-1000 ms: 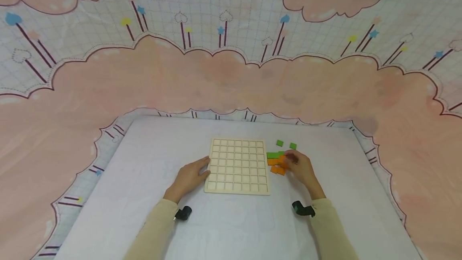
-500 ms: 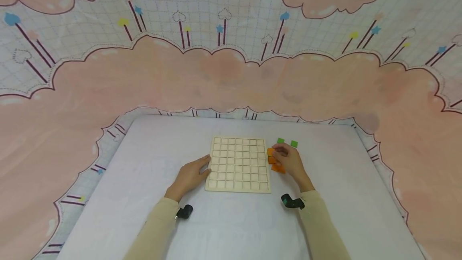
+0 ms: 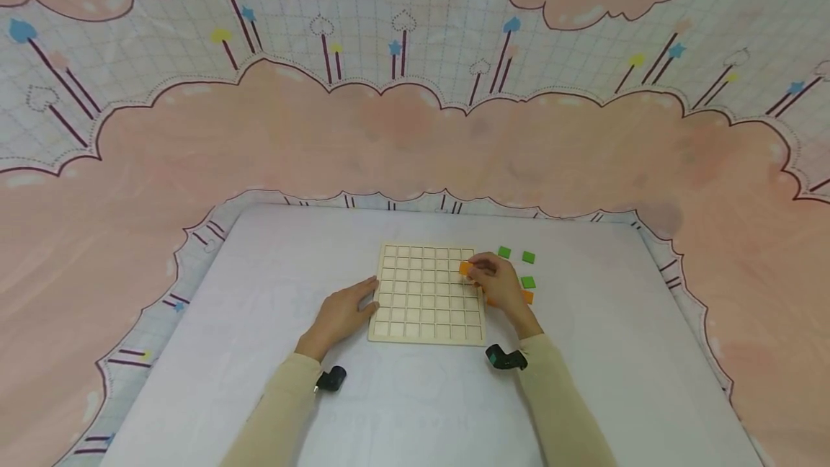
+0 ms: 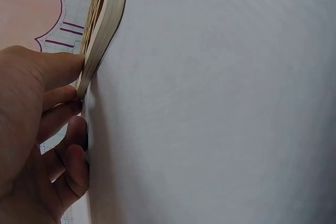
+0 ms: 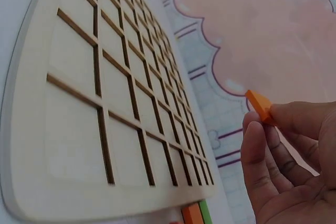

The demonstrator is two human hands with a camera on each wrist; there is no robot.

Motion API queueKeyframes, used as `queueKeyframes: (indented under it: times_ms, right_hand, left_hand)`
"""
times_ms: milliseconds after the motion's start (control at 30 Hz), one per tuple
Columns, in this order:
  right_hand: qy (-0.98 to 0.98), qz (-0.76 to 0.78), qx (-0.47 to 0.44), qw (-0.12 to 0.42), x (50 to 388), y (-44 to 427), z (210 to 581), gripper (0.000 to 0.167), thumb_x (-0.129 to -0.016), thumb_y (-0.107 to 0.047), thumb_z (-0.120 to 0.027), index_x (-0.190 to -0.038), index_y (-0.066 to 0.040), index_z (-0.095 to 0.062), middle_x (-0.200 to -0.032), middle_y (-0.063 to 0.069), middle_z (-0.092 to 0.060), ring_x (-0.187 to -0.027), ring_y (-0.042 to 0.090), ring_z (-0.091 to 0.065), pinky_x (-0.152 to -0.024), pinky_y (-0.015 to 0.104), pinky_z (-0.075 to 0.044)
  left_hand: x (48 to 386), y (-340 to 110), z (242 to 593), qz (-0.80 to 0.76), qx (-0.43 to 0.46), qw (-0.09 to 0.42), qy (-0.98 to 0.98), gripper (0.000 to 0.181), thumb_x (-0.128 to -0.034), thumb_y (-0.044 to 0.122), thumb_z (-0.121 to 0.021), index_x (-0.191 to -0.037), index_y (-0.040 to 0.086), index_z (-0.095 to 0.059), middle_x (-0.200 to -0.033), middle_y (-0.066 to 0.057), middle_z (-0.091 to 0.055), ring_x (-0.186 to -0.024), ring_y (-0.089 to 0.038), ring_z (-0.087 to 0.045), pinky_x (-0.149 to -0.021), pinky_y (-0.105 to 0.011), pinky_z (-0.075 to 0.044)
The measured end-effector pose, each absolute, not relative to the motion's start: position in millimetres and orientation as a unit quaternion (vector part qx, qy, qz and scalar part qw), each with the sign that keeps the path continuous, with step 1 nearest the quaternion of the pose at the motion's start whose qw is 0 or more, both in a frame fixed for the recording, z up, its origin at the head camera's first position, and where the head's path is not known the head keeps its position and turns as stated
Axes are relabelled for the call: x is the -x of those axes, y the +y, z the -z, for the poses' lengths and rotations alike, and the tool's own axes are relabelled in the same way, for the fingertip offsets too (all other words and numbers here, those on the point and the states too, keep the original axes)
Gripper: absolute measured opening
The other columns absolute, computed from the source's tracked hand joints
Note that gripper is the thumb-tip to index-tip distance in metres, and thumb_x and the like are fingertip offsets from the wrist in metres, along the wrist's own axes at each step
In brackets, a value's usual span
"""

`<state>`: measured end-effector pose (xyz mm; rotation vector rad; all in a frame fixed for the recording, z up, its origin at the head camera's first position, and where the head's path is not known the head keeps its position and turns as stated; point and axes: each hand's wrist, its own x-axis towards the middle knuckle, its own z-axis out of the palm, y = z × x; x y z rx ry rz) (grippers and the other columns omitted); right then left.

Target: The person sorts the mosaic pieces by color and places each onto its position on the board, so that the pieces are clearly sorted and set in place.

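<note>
A pale wooden grid board (image 3: 426,341) (image 4: 113,19) (image 5: 26,182) lies on the white table. At its left edge rests my left hand (image 3: 338,317) (image 4: 37,124), thumb and a finger spread along the side and touching it. My right hand (image 3: 502,287) (image 5: 294,166) pinches an orange tile (image 3: 465,268) (image 5: 260,106) between thumb and fingers over the board's upper right part. In the right wrist view that tile shows raised above the board. The grid squares in sight hold no tiles.
Green tiles (image 3: 504,252) (image 5: 205,212) and orange tiles (image 3: 528,298) (image 5: 192,214) lie right of the board, some partly hidden by my right hand. Patterned cloth (image 3: 402,143) stands behind the white table (image 3: 259,258).
My right hand has moved left from the tiles to over the board, carrying an orange tile. A green tile and an orange one now show beside it. My left hand stays at the board's edge.
</note>
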<state>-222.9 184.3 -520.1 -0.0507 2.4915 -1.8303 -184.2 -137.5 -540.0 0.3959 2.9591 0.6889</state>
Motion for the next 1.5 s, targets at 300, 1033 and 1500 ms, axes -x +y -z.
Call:
queueKeyframes:
  times_ms: [300,1033,1500]
  right_hand:
    - [0.812,0.582,0.03,0.014,221,163,523,0.02,-0.094,-0.009,-0.066,-0.114,-0.004,-0.067,-0.107,0.017,-0.068,-0.088,0.019,-0.069,-0.076,0.032,-0.06]
    - [0.807,0.588,0.039,0.039,227,106,525,0.014,-0.092,-0.012,-0.069,-0.105,-0.009,-0.07,-0.101,0.01,-0.072,-0.087,0.015,-0.067,-0.073,0.031,-0.06]
    - [0.835,0.548,0.036,0.043,238,71,524,0.013,-0.091,-0.015,-0.071,-0.103,-0.01,-0.072,-0.097,0.007,-0.074,-0.085,0.014,-0.067,-0.072,0.024,-0.055]
  left_hand:
    - [182,-137,540,-0.223,-0.135,0.026,0.965,0.053,-0.0956,0.032,-0.063,-0.143,0.01,-0.051,-0.15,-0.004,-0.049,-0.134,-0.03,-0.052,-0.109,-0.049,-0.045]
    - [185,-136,544,-0.226,-0.125,0.031,0.966,0.053,-0.0954,0.031,-0.064,-0.143,0.011,-0.051,-0.15,-0.003,-0.049,-0.135,-0.03,-0.052,-0.11,-0.048,-0.045]
    - [192,-140,540,-0.221,-0.133,0.041,0.965,0.054,-0.0955,0.032,-0.063,-0.143,0.011,-0.051,-0.151,-0.002,-0.048,-0.134,-0.031,-0.053,-0.108,-0.05,-0.046]
